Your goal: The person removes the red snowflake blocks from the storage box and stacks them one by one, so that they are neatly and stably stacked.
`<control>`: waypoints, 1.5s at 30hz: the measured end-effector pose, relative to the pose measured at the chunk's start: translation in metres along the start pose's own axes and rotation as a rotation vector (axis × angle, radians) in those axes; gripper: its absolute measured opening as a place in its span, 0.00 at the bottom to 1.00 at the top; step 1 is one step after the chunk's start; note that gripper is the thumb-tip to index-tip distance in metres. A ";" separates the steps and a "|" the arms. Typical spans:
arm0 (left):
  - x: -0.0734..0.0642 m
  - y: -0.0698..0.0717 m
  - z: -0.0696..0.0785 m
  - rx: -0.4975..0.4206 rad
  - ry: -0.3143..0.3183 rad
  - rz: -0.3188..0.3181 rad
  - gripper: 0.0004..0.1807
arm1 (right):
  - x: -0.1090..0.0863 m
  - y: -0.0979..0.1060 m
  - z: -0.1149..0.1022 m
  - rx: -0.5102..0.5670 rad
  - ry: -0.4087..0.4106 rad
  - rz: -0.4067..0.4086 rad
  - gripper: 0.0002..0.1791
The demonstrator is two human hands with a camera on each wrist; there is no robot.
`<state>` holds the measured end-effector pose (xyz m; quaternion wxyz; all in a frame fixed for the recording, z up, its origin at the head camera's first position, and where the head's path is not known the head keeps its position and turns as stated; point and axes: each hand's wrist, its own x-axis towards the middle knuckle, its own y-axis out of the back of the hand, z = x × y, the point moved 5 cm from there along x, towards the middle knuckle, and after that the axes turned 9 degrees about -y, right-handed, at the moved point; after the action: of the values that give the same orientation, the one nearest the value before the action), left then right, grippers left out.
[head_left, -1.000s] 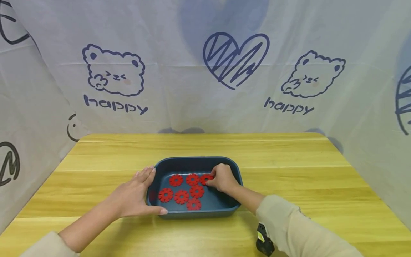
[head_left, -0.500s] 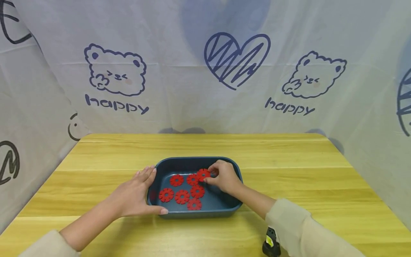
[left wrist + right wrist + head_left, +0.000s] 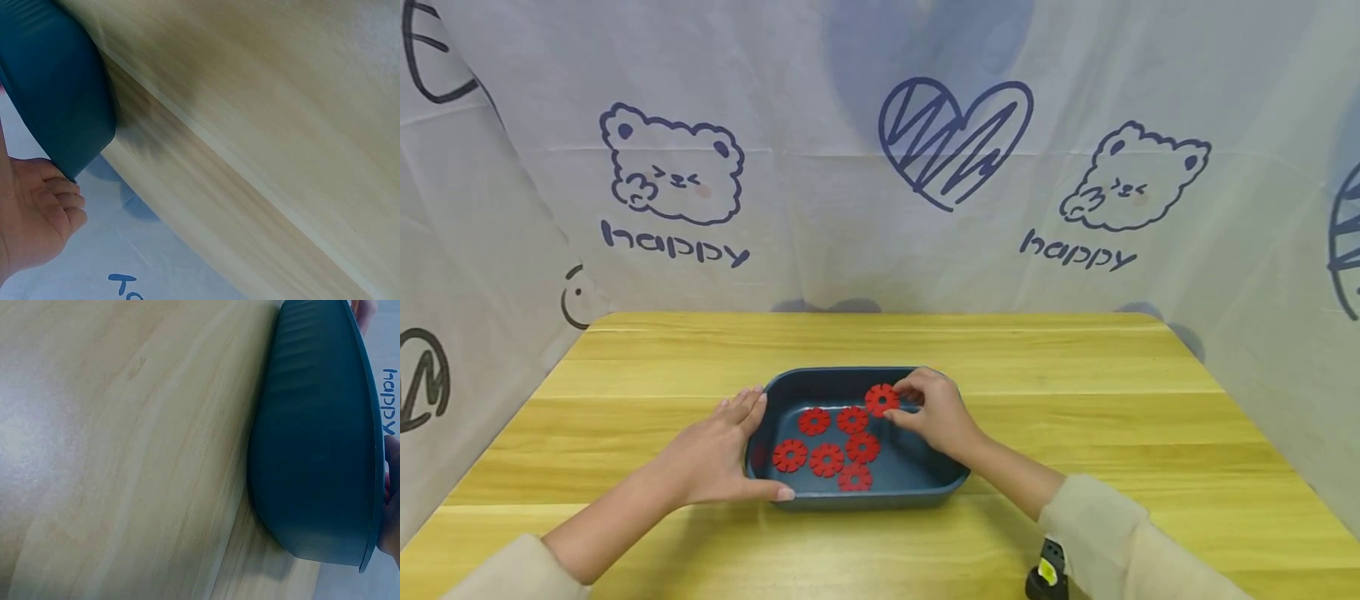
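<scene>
A dark teal-blue rectangular bin (image 3: 880,502) with rounded corners stands on the table. Several red notched interlocking discs (image 3: 827,459), each with a hole in the middle, lie flat on its floor. My right hand (image 3: 936,412) pinches one red interlocking disc (image 3: 876,398) by its right edge between thumb and fingers, over the bin's far right part. At the bin's left end, my left hand (image 3: 718,458) rests on the rim, thumb stretched along the front edge. In the right wrist view the bin's wall (image 3: 319,437) mostly hides the right hand.
The bin sits on a yellow wood-grain table (image 3: 1075,367). A white cloth (image 3: 820,208) printed with bears and hearts hangs behind it and at both sides. A black object with a yellow mark (image 3: 1047,575) shows beside my right sleeve.
My right hand has lifted the red disc off the bin floor and turned it to face me, moving slightly up and right. My left hand stays on the bin.
</scene>
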<state>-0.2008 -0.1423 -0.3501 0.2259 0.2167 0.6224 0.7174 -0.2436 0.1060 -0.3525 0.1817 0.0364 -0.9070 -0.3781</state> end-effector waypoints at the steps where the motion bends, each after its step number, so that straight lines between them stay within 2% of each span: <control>1: 0.000 0.000 0.000 -0.001 0.000 0.000 0.66 | -0.001 0.001 0.000 0.008 0.004 0.006 0.14; 4: 0.001 0.000 0.000 0.003 -0.002 -0.007 0.66 | -0.003 0.007 0.001 0.020 0.028 0.040 0.14; 11: 0.000 0.001 0.001 0.008 -0.005 -0.002 0.66 | -0.010 0.019 0.005 0.009 0.143 0.163 0.16; 20: 0.000 0.001 0.001 -0.004 0.004 -0.011 0.67 | -0.018 0.032 0.013 -0.023 0.236 0.257 0.17; 28: 0.000 0.001 0.000 -0.006 0.015 -0.013 0.66 | -0.026 0.040 0.020 -0.044 0.277 0.332 0.19; 45: -0.002 -0.005 -0.002 -0.004 0.013 0.013 0.66 | -0.042 0.058 0.038 -0.116 0.291 0.436 0.19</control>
<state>-0.2005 -0.1446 -0.3551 0.2176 0.2158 0.6211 0.7214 -0.2136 0.1814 -0.3490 0.3890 -0.1163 -0.8346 -0.3724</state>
